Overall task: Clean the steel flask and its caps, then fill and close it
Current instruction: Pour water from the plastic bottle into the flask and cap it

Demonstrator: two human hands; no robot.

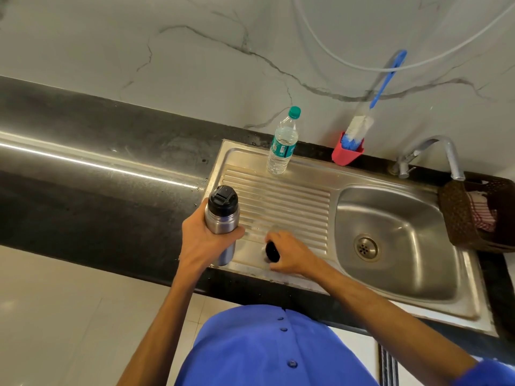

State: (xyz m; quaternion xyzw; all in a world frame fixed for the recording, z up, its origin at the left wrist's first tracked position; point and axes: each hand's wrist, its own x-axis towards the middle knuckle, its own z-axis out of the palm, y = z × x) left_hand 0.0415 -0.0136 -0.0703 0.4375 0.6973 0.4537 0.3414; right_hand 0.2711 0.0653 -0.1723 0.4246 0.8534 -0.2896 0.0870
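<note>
— Two hands busy: the left hand wraps the cylindrical steel flask, upright at the ribbed steel draining board's corner; the right hand closes over a small black cap lying there.

— Slippery?

— Likely when wet; smooth steel. Mid-body grip seems best.

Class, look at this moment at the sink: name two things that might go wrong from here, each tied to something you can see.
1. The left hand grips the flask alone, over the edge of the drainboard; the steel may slip and fall.
2. The right hand is on a black cap lying on the ribbed, sloping drainboard; let go, it might roll toward the basin.
</note>
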